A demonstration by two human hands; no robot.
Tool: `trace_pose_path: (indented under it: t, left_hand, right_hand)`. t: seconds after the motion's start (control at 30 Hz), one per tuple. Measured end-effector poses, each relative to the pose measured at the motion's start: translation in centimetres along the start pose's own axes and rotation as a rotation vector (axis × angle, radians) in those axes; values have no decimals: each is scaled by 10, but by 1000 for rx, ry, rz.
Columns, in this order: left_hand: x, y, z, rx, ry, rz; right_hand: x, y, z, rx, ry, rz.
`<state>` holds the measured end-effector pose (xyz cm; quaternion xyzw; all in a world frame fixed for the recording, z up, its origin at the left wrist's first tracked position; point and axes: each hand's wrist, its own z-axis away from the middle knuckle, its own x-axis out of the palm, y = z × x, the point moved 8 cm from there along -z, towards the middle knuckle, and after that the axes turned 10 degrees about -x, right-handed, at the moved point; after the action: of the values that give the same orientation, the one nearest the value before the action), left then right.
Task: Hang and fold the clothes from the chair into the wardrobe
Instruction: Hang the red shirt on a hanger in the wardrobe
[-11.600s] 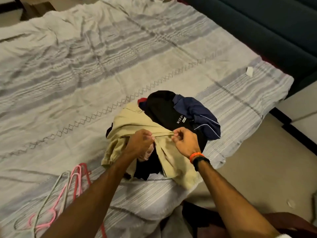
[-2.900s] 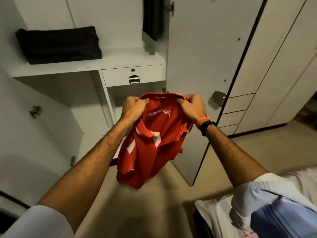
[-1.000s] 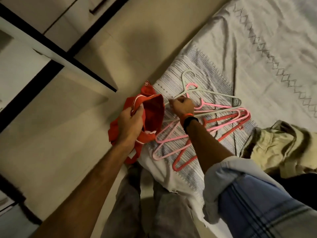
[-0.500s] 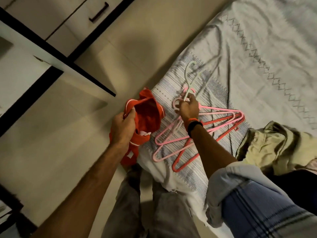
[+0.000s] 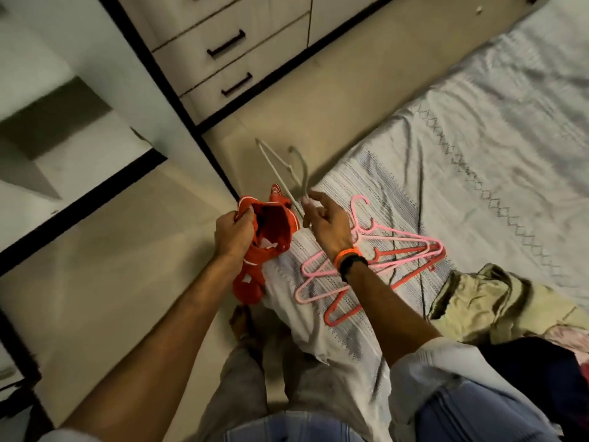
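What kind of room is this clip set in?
Most likely a bedroom: a bed with a striped sheet, a wardrobe with drawers beside it, and hangers and clothes lying on the bed.

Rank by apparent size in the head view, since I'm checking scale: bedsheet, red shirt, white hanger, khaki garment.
1. bedsheet
2. khaki garment, partly cropped
3. red shirt, bunched, and white hanger, blurred: too alike to rank

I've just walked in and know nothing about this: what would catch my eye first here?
A bright red shirt, bunched in the left hand at the bed's corner. Beside it the right hand lifts a pale hanger over the floor, while pink and red hangers lie on the striped bedsheet, near a beige garment.
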<state>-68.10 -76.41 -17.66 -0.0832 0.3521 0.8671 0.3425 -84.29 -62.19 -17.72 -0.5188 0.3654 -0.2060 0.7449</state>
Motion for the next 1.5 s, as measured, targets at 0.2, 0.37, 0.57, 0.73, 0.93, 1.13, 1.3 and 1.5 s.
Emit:
trace_pose_path:
  t: [0.2, 0.37, 0.57, 0.73, 0.93, 1.13, 1.3, 1.5]
  left_hand:
    - [-85, 20, 25, 13, 84, 199]
    - [-185, 39, 49, 80, 210, 379]
    - [-283, 61, 79, 154, 292, 502]
    - [-373, 71, 95, 211, 358, 588]
    - [-471, 82, 100, 284, 385, 576]
    - [-560, 90, 102, 330, 387, 607]
    - [-611, 87, 100, 325, 396, 653]
    - [-645, 83, 95, 324, 380, 754]
  right_hand:
    - [52, -81, 4, -168, -215, 0]
    - [112, -177, 11, -408, -341, -3]
    - [178, -270, 28, -586, -436, 0]
    - [245, -337, 48, -585, -524, -58]
    - [315, -410, 77, -632, -464, -73]
    - [375, -470, 92, -656, -399, -130]
    - [400, -499, 98, -685, -384, -223]
    - [419, -516, 94, -736, -413, -315]
